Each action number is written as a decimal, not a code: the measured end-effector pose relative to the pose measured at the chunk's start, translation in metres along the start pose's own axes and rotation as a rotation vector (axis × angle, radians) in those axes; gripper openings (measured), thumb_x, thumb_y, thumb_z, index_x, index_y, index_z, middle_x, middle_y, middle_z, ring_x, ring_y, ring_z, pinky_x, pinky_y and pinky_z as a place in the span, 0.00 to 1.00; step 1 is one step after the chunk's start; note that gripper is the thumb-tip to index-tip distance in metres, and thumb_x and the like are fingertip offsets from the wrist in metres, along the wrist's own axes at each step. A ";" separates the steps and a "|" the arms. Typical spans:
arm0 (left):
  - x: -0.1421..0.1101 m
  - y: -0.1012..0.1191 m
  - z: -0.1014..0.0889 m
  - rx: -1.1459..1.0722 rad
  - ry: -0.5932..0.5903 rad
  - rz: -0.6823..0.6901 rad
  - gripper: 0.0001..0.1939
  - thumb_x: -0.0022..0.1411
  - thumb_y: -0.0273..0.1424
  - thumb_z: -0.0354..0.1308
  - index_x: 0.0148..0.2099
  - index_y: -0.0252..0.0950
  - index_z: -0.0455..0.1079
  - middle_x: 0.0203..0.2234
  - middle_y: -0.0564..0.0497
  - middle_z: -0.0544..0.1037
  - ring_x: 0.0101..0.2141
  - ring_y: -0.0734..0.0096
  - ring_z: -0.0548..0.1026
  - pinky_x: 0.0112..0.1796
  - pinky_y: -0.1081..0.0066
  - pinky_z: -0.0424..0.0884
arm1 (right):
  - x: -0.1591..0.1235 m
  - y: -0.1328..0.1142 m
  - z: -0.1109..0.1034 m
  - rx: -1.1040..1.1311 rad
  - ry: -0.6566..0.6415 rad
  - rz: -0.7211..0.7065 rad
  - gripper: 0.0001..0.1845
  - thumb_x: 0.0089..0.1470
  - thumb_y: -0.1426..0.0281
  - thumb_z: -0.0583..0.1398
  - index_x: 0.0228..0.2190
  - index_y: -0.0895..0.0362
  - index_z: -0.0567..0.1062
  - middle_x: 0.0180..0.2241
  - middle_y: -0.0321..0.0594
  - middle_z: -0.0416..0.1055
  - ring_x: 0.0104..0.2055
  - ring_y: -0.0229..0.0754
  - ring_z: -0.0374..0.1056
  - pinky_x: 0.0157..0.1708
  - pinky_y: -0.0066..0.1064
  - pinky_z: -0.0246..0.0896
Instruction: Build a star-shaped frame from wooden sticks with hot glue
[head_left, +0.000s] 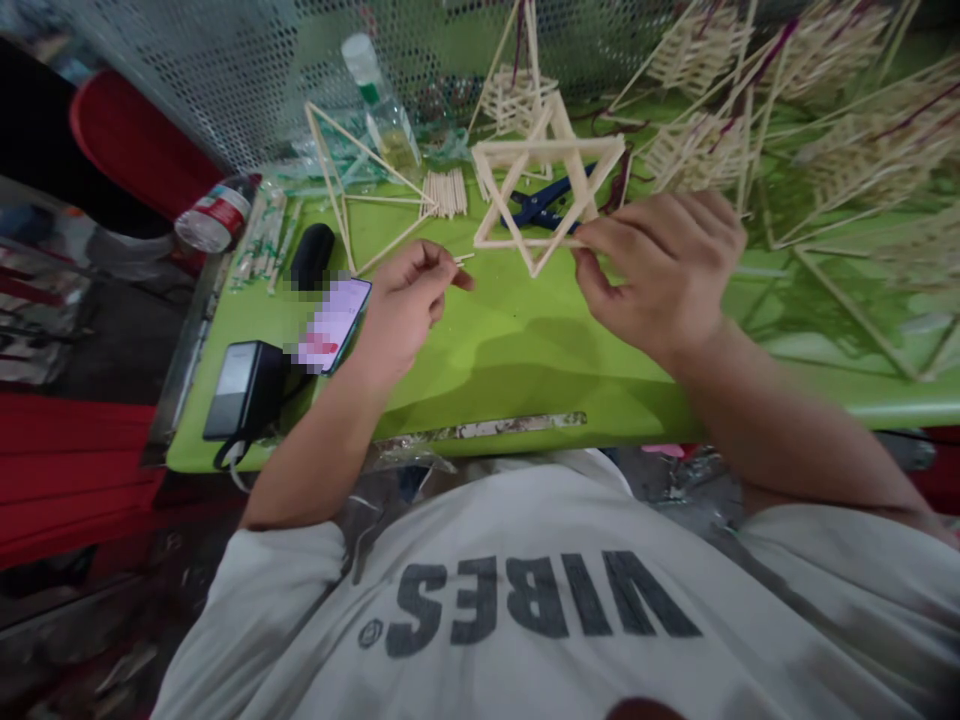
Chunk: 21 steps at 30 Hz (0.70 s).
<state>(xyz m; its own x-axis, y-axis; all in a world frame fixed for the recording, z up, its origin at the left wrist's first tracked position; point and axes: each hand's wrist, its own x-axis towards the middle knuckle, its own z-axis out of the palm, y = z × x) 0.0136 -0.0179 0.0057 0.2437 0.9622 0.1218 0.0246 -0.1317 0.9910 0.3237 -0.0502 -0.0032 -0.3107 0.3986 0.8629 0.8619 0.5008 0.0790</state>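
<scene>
My right hand pinches the lower right corner of a six-pointed star frame made of thin wooden sticks. The star stands tilted above the green table. Behind it lies a dark blue hand tool with crossed handles, partly covered by the star. My left hand is closed, with thumb and curled fingers together; whatever may be between them is hidden. A few short loose sticks show by its fingertips. Just beyond it are a neat row of short sticks and a triangular stick frame.
On the green table are a phone, a black device, a black cylinder and a clear bottle. A red-labelled bottle lies at the left edge. Several stacked-stick pieces crowd the right, before a perforated metal panel.
</scene>
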 end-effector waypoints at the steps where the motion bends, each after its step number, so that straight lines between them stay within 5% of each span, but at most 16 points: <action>1: -0.001 -0.001 0.001 0.014 -0.045 -0.002 0.21 0.73 0.50 0.76 0.41 0.41 0.75 0.37 0.48 0.89 0.18 0.82 0.55 0.21 0.68 0.45 | 0.000 0.000 -0.001 0.014 -0.022 0.030 0.11 0.81 0.62 0.60 0.49 0.41 0.85 0.40 0.43 0.87 0.41 0.55 0.76 0.43 0.52 0.65; 7: -0.013 0.008 0.011 0.095 -0.305 0.049 0.28 0.72 0.61 0.76 0.49 0.40 0.86 0.24 0.53 0.79 0.19 0.74 0.68 0.22 0.69 0.55 | 0.001 0.000 -0.002 0.141 -0.182 0.211 0.13 0.82 0.57 0.60 0.49 0.41 0.86 0.43 0.47 0.88 0.48 0.60 0.79 0.50 0.59 0.69; 13: -0.015 0.012 0.012 0.097 -0.162 0.172 0.32 0.67 0.69 0.75 0.39 0.44 0.86 0.20 0.56 0.64 0.20 0.75 0.53 0.24 0.66 0.47 | -0.002 0.001 0.007 0.254 -0.159 0.291 0.12 0.80 0.56 0.61 0.49 0.40 0.85 0.44 0.47 0.89 0.45 0.59 0.80 0.50 0.59 0.72; 21: -0.012 0.003 0.012 0.087 0.030 0.239 0.32 0.69 0.72 0.71 0.40 0.48 0.83 0.21 0.57 0.58 0.21 0.73 0.53 0.26 0.64 0.50 | 0.000 -0.006 0.020 0.547 0.057 0.241 0.09 0.75 0.55 0.69 0.46 0.44 0.86 0.40 0.44 0.88 0.34 0.51 0.80 0.38 0.51 0.78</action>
<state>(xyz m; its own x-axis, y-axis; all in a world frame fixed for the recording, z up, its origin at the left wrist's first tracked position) 0.0227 -0.0332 0.0068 0.2241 0.9077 0.3547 0.0539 -0.3749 0.9255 0.3100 -0.0380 -0.0133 -0.0967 0.5156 0.8513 0.5691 0.7304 -0.3777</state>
